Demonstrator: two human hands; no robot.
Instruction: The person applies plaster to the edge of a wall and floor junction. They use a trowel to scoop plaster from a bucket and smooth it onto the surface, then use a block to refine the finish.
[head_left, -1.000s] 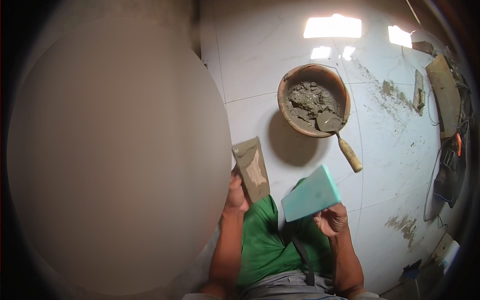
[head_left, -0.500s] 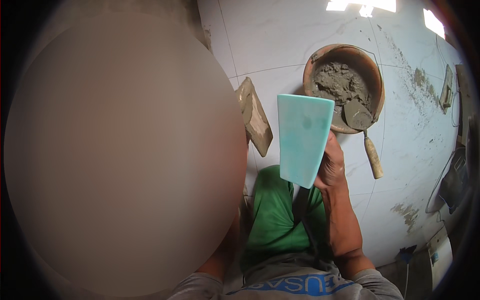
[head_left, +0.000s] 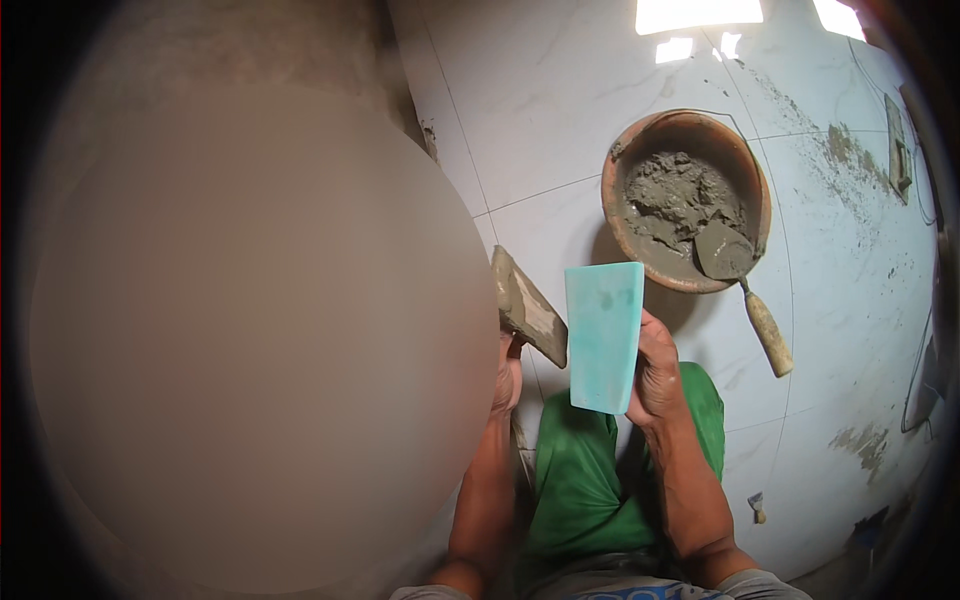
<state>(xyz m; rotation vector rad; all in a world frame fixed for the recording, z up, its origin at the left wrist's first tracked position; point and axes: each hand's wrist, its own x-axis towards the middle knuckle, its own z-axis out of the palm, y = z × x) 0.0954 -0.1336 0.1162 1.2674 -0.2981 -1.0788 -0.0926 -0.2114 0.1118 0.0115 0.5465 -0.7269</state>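
- At the edge of the large blurred patch, the left hand [head_left: 508, 377] is closed at the lower edge of a mortar-coated float [head_left: 531, 312]; its fingers are mostly hidden. The float tilts above it, likely stiff and a little heavier for the wet smear, and slick on the coated face, so a grip from behind or at a clean edge suits it.
- Between the hands, just left of the right one, stands a turquoise float [head_left: 604, 335], flat face showing. It is probably light, rigid plastic; the grip belongs behind, away from the working face.
- The right hand [head_left: 657, 375] is curled behind that float's right side, its fingertips out of sight; how tightly they close I cannot tell.
- Beyond the right hand, the bucket [head_left: 746, 176] holds grey mortar [head_left: 680, 198], which looks thick, wet and heavy.
- Right of that hand, a trowel [head_left: 768, 332] leans over the bucket's rim, blade in the mortar; its wooden handle is the place to take it.
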